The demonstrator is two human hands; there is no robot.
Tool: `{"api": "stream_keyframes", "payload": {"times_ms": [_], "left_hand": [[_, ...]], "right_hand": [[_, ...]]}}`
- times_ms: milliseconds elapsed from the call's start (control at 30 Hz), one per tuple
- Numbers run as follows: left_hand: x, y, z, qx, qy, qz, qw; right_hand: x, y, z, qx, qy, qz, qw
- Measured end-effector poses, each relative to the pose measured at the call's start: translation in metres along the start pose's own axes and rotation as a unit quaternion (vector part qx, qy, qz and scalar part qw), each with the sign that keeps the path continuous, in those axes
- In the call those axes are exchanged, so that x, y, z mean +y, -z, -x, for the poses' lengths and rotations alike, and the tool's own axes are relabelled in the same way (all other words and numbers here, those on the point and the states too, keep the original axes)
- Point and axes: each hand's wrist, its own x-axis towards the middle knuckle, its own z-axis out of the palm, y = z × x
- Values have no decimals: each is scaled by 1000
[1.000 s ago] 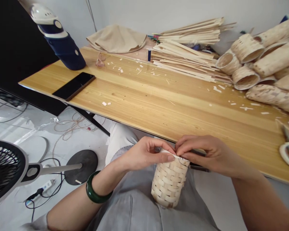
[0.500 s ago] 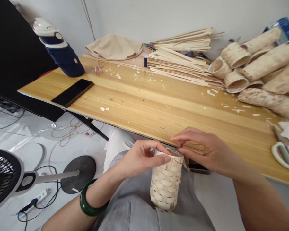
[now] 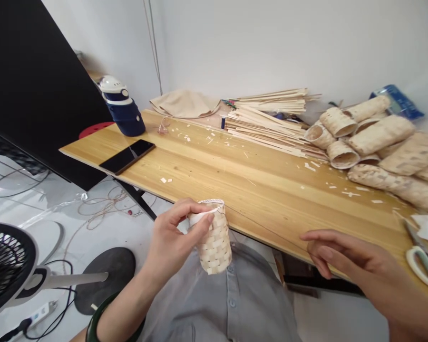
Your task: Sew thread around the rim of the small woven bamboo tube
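Note:
In the head view my left hand (image 3: 173,240) pinches the rim of a small woven wood-strip basket (image 3: 216,247) between thumb and fingers. A pale band (image 3: 198,217) runs along its rim, partly hidden by those fingers. The basket hangs slightly tilted in front of the grey garment over my lap. From the rim a thin dark thread (image 3: 267,224) stretches to the right, over the table's near edge. My right hand (image 3: 356,270) is at the thread's far end with its fingers closed together; whether a needle is in them is hidden.
On the wooden table (image 3: 199,166) lie a phone (image 3: 128,156), a blue bottle (image 3: 124,111), wood strips (image 3: 267,130) and scattered offcuts. Several woven tubes (image 3: 381,135) are piled at the right, near scissors (image 3: 424,261). A fan (image 3: 7,270) stands at the left.
My right hand has moved away from the basket rim to the right, drawing the thread out. My left hand and the basket have shifted left and up in view. The camera view has also shifted.

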Motion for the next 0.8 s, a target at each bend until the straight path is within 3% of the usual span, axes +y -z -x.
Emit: {"api": "stream_keyframes", "payload": {"times_ms": [167,333,433,533,600,667,800], "left_hand": [[-7,2,-4,103,-57,-43,992],[-9,-4,-4,92,-54,-56,993],[-8,-9,-1,74,-50,-39,995],[-4,-15,1,39,-44,-19,998],[-1,-19,3,18,-38,-10,999],[1,-23,5,2,-37,-2,999],[4,-30,9,-33,-22,23,999]], "right_hand": [[15,0,-7,21,-50,10,998],[29,-13,-21,103,-83,-62,989],[35,-26,-29,213,-90,-22,973],[26,-47,-35,340,38,91,935],[12,-64,-39,329,172,163,914],[-4,-80,-44,293,306,250,871],[-28,-102,-52,266,421,307,811]]}}
